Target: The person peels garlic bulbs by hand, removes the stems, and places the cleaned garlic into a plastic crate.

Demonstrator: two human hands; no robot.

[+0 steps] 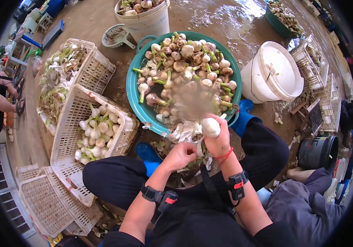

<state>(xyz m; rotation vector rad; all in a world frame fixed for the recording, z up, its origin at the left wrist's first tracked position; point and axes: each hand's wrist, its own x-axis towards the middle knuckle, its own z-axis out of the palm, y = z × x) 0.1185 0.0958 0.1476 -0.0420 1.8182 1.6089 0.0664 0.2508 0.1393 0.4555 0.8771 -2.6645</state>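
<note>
1. Garlic bulb (211, 127) sits in our right hand (218, 144), held tight, by the near rim of the green tub (129, 84).
2. Our left hand (180, 157) curls lower, to its left; we can't tell if it pinches anything.

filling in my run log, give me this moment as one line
right hand: holding round white garlic bulb | left hand: fingers curled | round teal plastic tub: brownish garlic bulbs | rectangular white plastic crate: cleaner white bulbs
</note>
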